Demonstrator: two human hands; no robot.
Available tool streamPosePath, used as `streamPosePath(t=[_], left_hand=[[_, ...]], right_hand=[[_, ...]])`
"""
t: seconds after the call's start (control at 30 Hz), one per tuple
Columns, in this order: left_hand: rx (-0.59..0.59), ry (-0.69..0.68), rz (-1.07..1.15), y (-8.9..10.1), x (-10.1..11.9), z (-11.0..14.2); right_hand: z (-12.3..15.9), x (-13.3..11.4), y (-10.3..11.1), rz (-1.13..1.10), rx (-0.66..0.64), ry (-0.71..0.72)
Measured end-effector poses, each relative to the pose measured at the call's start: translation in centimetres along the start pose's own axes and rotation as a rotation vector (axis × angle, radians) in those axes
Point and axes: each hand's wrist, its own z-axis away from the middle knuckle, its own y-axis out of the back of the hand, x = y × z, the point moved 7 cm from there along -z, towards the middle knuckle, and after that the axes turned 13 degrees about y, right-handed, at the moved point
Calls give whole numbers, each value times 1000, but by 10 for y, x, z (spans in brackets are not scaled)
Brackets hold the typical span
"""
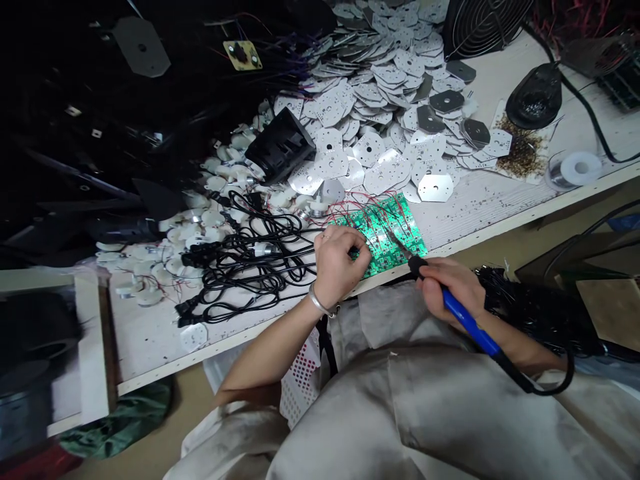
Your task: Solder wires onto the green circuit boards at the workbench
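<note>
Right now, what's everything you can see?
Circuit board: one, green, middle
Iron: one, blue and black, over board
Wires: many, red, over board
Cords: several, black, left of board
Plates: many, mostly white, behind board
Knobs: many, white, behind cords
Box: one, black, beside plates
Fan: one, black, top right
Spool: one, white, right
Pot: one, black, near spool
Table: one, white, under board
Bracelet: one, silver, below board
Clothes: some, grey, bottom
Left hand: one, bare, at board
Right hand: one, bare, on iron
</note>
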Motion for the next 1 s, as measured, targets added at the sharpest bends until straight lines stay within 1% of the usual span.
streamPosePath(t=[0.07,0.13,0.2,0.3,0.37,0.5,0.63,0.77,1.0], left_hand=[[-2,-1,-1,-1,0,0],[1,-3,-2,-1,0,0],[-1,1,-5,0,0,0],[-19,16,-12,0,1,-1],[-28,23,-13,0,1,-1],[-30,25,-11,-1,0,-2],[-19,11,-8,0,0,-1],[-20,8,-14,0,1,0],[-32,26,-27,0,1,-2]], right_hand=[[2,8,7,3,103,-8],[4,21,6,13,143,-62],[6,32,2,11,181,-85],[10,40,-5,-10,210,-17],[13,43,-9,7,210,10],[17,46,-13,70,186,8],[16,43,-13,68,194,67],[15,42,-13,65,206,86],[13,41,-13,128,162,105]])
